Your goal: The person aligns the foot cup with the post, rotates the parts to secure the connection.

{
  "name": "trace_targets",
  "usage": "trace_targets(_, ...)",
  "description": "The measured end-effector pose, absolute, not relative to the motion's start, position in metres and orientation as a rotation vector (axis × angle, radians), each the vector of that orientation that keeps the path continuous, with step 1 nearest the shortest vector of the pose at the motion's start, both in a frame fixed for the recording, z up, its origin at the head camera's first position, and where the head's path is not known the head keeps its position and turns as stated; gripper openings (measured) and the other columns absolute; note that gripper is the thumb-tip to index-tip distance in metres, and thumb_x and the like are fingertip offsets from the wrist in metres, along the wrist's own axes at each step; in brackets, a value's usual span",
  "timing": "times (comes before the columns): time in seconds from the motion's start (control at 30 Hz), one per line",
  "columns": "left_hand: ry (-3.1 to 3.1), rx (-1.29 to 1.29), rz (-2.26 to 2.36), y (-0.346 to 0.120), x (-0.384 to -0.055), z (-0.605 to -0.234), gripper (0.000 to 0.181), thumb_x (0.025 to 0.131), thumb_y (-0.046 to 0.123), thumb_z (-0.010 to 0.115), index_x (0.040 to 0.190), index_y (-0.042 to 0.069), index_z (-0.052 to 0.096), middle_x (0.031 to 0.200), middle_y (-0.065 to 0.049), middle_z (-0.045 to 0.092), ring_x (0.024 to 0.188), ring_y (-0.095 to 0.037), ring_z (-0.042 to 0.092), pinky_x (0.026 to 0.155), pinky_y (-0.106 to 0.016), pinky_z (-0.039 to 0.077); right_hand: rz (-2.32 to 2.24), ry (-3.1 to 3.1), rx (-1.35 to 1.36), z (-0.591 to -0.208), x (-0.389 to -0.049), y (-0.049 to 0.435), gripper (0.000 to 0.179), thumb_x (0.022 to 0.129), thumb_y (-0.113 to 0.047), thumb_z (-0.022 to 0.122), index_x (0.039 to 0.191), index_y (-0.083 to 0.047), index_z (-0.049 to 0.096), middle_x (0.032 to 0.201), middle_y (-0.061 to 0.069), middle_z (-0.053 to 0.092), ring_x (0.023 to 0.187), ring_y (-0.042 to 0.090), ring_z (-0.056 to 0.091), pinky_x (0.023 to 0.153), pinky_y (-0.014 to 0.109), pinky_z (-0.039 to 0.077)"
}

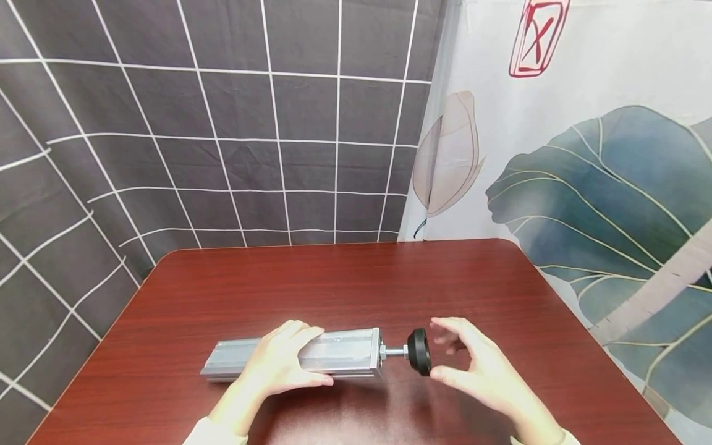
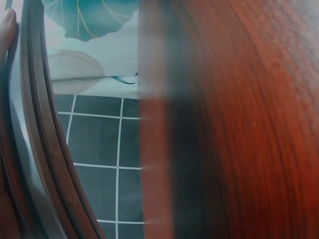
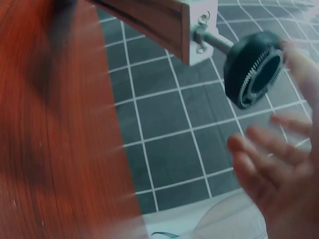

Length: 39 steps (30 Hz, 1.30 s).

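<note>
My left hand (image 1: 280, 358) grips a silver aluminium extrusion (image 1: 347, 352) around its middle, thumb along the near side. The bar lies crosswise in front of me, its shadow on the tabletop below. From its right end a threaded stud (image 1: 396, 351) sticks out, carrying a round black levelling foot (image 1: 419, 352). Beside that foot is my right hand (image 1: 481, 368), fingers spread and loosely bent, the thumb tip right at the lower rim. The right wrist view shows the ribbed underside of the foot (image 3: 249, 69) and the bar's end plate (image 3: 203, 32). The left wrist view shows the bar's grooved side (image 2: 42, 104).
A reddish-brown wooden table (image 1: 334, 278) with rounded far corners spreads under both hands. Behind it hangs a dark grey curtain (image 1: 306, 161) with white grid lines. A white curtain (image 1: 500, 37) with leaf prints borders the right side.
</note>
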<state>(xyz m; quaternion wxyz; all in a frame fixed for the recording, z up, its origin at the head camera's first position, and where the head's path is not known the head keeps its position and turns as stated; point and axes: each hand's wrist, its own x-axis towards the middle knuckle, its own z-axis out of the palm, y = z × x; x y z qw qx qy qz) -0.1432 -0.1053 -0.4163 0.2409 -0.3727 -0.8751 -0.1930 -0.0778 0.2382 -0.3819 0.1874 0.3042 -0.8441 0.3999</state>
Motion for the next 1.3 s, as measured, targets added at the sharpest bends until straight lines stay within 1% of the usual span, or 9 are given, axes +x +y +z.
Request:
trace_targets(0.17,-2.416,-1.016,-0.532,-0.106,-0.142,-0.415,0.074,0.055,0.068,0.075,0.108,0.017,0.067,0.092,0.008,0.058,0.085,-0.011,0.056,0.073,-0.03,0.048,1.101,-2.369,1.052,-0.383,-0.077,0.239,0.069,0.071,-0.01,0.081,0.132,-0.007,0.05,0.13,0.009,0.047,0.098,0.012,0.058,0.08,0.02,0.047)
trace_targets(0.33,-2.427,-1.016,-0.532,-0.105,-0.141,-0.414,0.073,0.055,0.068,0.074,0.107,0.017,0.067,0.092,0.007,0.058,0.085,-0.011,0.056,0.072,-0.03,0.048,1.189,-2.373,0.892,-0.385,-0.076,0.232,0.06,0.071,-0.01,0.08,0.125,-0.008,0.054,0.098,-0.001,0.059,0.073,0.007,0.059,0.061,0.02,0.048)
trace_targets(0.43,-2.444,-1.009,-0.528,-0.105,-0.141,-0.416,0.072,0.055,0.067,0.075,0.107,0.018,0.066,0.092,0.008,0.058,0.085,-0.01,0.056,0.073,-0.029,0.048,1.163,-2.396,0.795,-0.384,-0.076,0.23,0.048,0.078,-0.019,0.074,0.122,-0.01,0.055,0.089,-0.004,0.062,0.07,0.004,0.057,0.058,0.02,0.046)
trace_targets(0.67,-2.419,-1.024,-0.538,-0.106,-0.141,-0.418,0.071,0.055,0.066,0.076,0.106,0.018,0.066,0.091,0.008,0.058,0.084,-0.01,0.055,0.072,-0.029,0.048,1.085,-2.385,0.909,-0.379,-0.076,0.238,0.072,0.07,-0.014,0.081,0.134,-0.009,0.048,0.127,0.007,0.052,0.102,0.009,0.056,0.079,0.021,0.047)
trace_targets(0.77,-2.405,-1.022,-0.529,-0.106,-0.142,-0.418,0.072,0.055,0.067,0.075,0.107,0.018,0.067,0.09,0.008,0.058,0.084,-0.011,0.055,0.072,-0.029,0.048,1.03,-2.395,1.034,-0.38,-0.076,0.24,0.068,0.071,-0.013,0.081,0.132,-0.011,0.051,0.133,0.009,0.046,0.109,0.011,0.053,0.083,0.021,0.046)
trace_targets(0.87,-2.397,-1.022,-0.523,-0.106,-0.141,-0.417,0.073,0.054,0.068,0.075,0.106,0.017,0.067,0.09,0.008,0.058,0.084,-0.011,0.056,0.072,-0.029,0.048,1.049,-2.38,1.045,-0.381,-0.077,0.238,0.064,0.072,-0.011,0.08,0.13,-0.011,0.054,0.128,0.007,0.05,0.097,0.011,0.058,0.079,0.02,0.048)
trace_targets(1.0,-2.411,-1.021,-0.523,-0.105,-0.141,-0.415,0.073,0.055,0.068,0.074,0.107,0.018,0.066,0.091,0.008,0.058,0.084,-0.011,0.055,0.072,-0.029,0.048,1.147,-2.392,0.899,-0.382,-0.077,0.232,0.06,0.072,-0.009,0.079,0.128,-0.011,0.055,0.104,-0.001,0.058,0.077,0.009,0.059,0.065,0.021,0.048)
trace_targets(1.13,-2.423,-1.016,-0.527,-0.105,-0.141,-0.417,0.072,0.055,0.068,0.075,0.107,0.018,0.066,0.091,0.008,0.057,0.084,-0.01,0.055,0.072,-0.029,0.048,1.21,-2.461,0.756,-0.38,-0.076,0.229,0.053,0.076,-0.01,0.076,0.125,-0.012,0.056,0.089,-0.006,0.058,0.07,0.006,0.056,0.058,0.022,0.046)
trace_targets(1.3,-2.416,-1.01,-0.534,-0.106,-0.142,-0.421,0.072,0.055,0.068,0.074,0.107,0.018,0.067,0.09,0.009,0.057,0.084,-0.01,0.055,0.072,-0.029,0.048,1.131,-2.473,0.885,-0.378,-0.076,0.232,0.07,0.073,-0.018,0.08,0.135,-0.012,0.047,0.118,0.001,0.055,0.091,0.01,0.058,0.071,0.026,0.05)
